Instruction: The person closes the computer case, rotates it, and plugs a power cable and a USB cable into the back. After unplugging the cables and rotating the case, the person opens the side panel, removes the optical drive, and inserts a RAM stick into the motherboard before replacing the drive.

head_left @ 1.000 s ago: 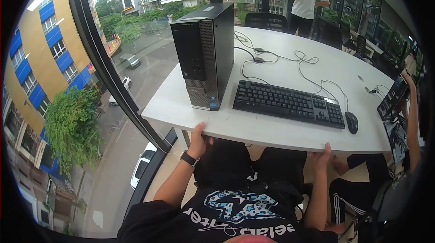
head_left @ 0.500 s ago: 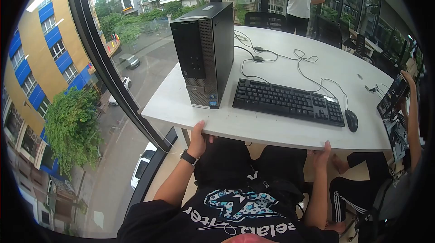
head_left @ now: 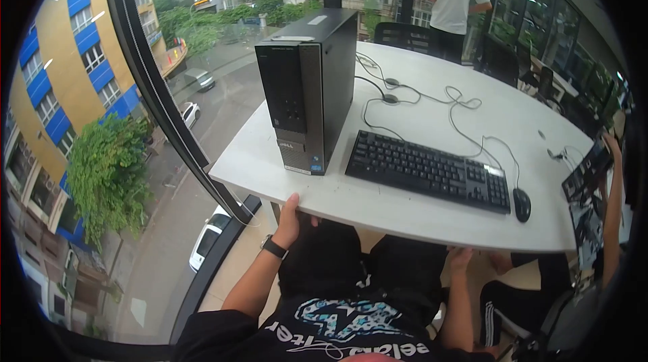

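And at nine o'clock, a street is seen beyond the dark window frame (head_left: 150,72), with the corner of the white table (head_left: 378,203) brought close up against it. Swinging round to seven o'clock, the left hand (head_left: 287,221) is found at the table's front edge, a wristwatch (head_left: 275,247) strapped just behind it: the thumb is laid over the edge and the fingers are curled beneath, so the board is gripped between them, seemingly for steadiness. Just short of twelve, the computer tower (head_left: 310,92) is stood upright near the table's left end, its front panel turned towards the lap, perhaps to be kept within easy reach. Towards two o'clock, the thin cables (head_left: 390,99) are strewn loosely over the tabletop, and at one a person in white (head_left: 451,1) is seen standing beyond. At three, the keyboard (head_left: 428,172) is laid flat and slightly askew. Down at four, the right hand (head_left: 460,259) is held at the table's underside; its fingertips are hidden, so whether they are closed cannot be told. Just past three, the mouse (head_left: 522,205) is set beside the keyboard, apparently for right-handed use, and farther out a dark panel (head_left: 588,172) is held by another person's hand.
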The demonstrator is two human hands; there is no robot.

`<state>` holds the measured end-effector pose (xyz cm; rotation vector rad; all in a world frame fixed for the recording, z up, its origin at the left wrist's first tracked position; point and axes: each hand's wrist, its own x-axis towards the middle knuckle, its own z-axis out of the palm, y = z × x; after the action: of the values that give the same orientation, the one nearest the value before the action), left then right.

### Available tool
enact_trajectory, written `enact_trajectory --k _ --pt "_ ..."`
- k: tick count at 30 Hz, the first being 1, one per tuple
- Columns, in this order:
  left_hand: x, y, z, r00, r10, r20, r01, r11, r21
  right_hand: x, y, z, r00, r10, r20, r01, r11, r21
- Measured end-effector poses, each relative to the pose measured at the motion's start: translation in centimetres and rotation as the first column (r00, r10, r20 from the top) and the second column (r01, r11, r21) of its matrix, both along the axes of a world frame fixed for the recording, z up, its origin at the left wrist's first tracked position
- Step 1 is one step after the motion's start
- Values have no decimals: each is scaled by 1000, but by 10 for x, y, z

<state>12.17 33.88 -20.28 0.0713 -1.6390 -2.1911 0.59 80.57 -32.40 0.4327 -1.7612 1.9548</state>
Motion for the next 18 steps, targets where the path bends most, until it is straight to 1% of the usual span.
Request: enact_trajectory --k 1,2,3,4,5,6,7,8,9,10,11,12,13,14,15,16,17,18 --pt "1 2 1 1000 -25 -5 25 999 30 -5 -1 1 997 45 -69 -43 999 21" --pt "3 6 3 999 -43 -11 44 997 67 -23 9 3 985 152 -86 -148 988 50" --pt "6 7 7 1000 -16 -18 17 996 91 -41 21 0 961 258 -97 -250 965 80" --pt "9 6 14 1000 7 25 -8 998 60 11 -17 -25 954 -156 255 123 983 140" --pt "12 10 17 997 32 75 -34 999 35 17 -16 -16 985 -59 160 -13 910 415" --pt "11 17 20 995 56 80 -62 996 64 26 -28 5 996 -15 83 -37 811 584" --pt "9 23 23 995 89 51 -95 989 116 34 -34 18 997 66 41 -78 784 616" --pt "8 30 20 993 113 35 -118 979 167 44 -41 30 995 76 63 -98 764 637" --pt "4 37 9 979 195 66 -205 949 240 52 -47 43 973 63 224 -182 804 566" --pt "4 43 5 979 185 86 -201 943 264 58 -48 50 926 48 375 -238 844 481" --pt "5 49 5 998 51 20 -54 984 168 60 -44 47 916 4 402 -220 842 493" --pt "3 53 2 995 -91 -43 94 994 61 62 -38 46 915 -20 404 -209 831 515" --pt "6 61 -13 985 -172 22 172 984 -38 64 -36 45 889 -45 456 -182 879 441" --pt "5 60 -16 982 -186 16 186 982 -17 67 -34 45 860 -64 507 -146 920 363" --pt "6 58 -18 947 -272 172 320 856 -406 71 -34 45 860 -87 503 -132 914 384" --pt "5 58 -24 897 -282 340 441 562 -699 76 -34 44 857 -63 512 -166 906 389" --pt "-2 63 -46 852 -202 483 519 442 -731 86 -33 43 849 -42 527 -202 896 395" --pt "-6 65 -75 847 -229 479 528 455 -717 91 -36 45 846 -70 528 -189 887 420"
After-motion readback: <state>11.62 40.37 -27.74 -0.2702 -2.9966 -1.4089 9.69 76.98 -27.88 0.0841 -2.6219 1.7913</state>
